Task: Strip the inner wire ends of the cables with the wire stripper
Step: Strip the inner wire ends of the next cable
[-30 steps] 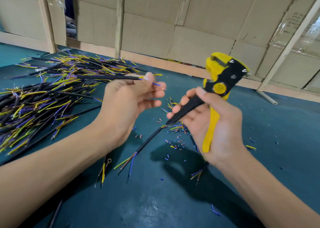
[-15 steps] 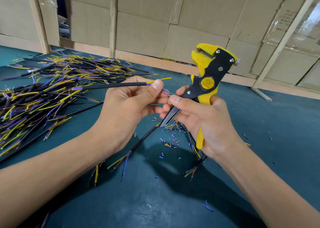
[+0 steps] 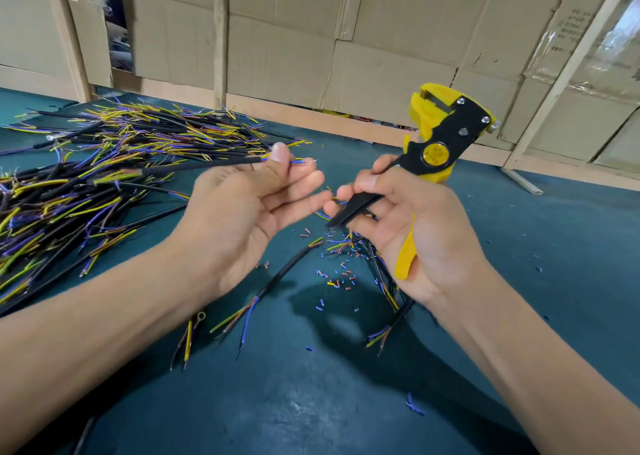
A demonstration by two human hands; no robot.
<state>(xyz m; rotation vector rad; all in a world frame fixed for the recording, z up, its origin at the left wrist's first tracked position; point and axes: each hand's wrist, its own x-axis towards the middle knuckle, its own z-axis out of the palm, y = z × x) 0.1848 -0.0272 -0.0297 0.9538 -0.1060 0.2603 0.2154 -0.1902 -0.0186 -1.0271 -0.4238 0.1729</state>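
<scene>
My left hand (image 3: 242, 212) pinches a black cable (image 3: 194, 166) between thumb and forefinger; its blue and yellow inner wire ends (image 3: 299, 160) stick out to the right past the thumb. The other fingers of that hand are spread. My right hand (image 3: 412, 226) grips the yellow and black wire stripper (image 3: 440, 136), jaws pointing up and away, handles lying across the palm. A small gap separates the fingertips of the two hands.
A big pile of black cables (image 3: 86, 177) with yellow and purple wire ends covers the left of the green table (image 3: 571, 247). A few cables (image 3: 277, 278) and several cut insulation bits (image 3: 337, 278) lie below my hands. Cardboard walls (image 3: 346, 39) stand behind.
My hands had come together at the wire ends half a second ago; they have since drawn apart. The stripper has moved right and the left fingers have spread.
</scene>
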